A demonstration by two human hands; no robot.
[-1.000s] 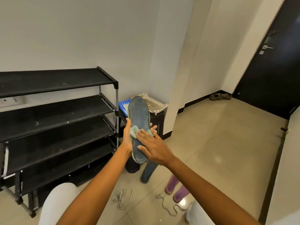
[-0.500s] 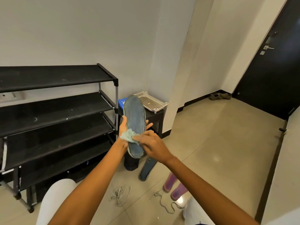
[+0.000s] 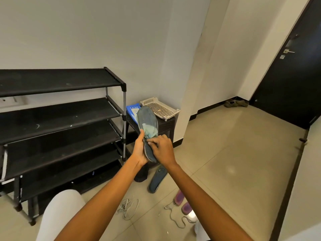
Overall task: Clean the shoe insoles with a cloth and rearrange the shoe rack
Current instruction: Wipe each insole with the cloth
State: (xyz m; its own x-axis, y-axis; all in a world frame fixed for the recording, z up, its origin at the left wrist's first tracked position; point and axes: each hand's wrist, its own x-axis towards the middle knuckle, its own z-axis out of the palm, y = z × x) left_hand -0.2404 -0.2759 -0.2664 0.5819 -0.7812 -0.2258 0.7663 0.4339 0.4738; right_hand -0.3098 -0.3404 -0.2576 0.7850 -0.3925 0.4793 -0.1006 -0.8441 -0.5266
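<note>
The insole [image 3: 147, 119] stands nearly upright in mid-air, in front of the dark stool [image 3: 165, 126] beside the rack [image 3: 60, 119]. It is a thin, flat, grey-blue piece with stitch lines running along it and a worn, paler edge at the heel. By its look it is light and bendable, likely to flop if held only at one end, so a grip round the heel and waist, with the palm behind as backing, suits the wiping best. The left hand [image 3: 139, 150] holds it just so, fingers curled behind the lower half and thumb laid up its left edge. The right hand [image 3: 162, 148] has its fingers bent, pinching the lower end of the pale green cloth [image 3: 150, 130], which lies bunched against the insole's middle; the cloth is soft and should drag well on the fabric face. A second insole [image 3: 157, 179] lies on the floor [image 3: 234, 162] below the hands, with loose laces [image 3: 128, 207] and a purple pair [image 3: 182, 202] nearer the person. The rack's shelves hold no shoes.
</note>
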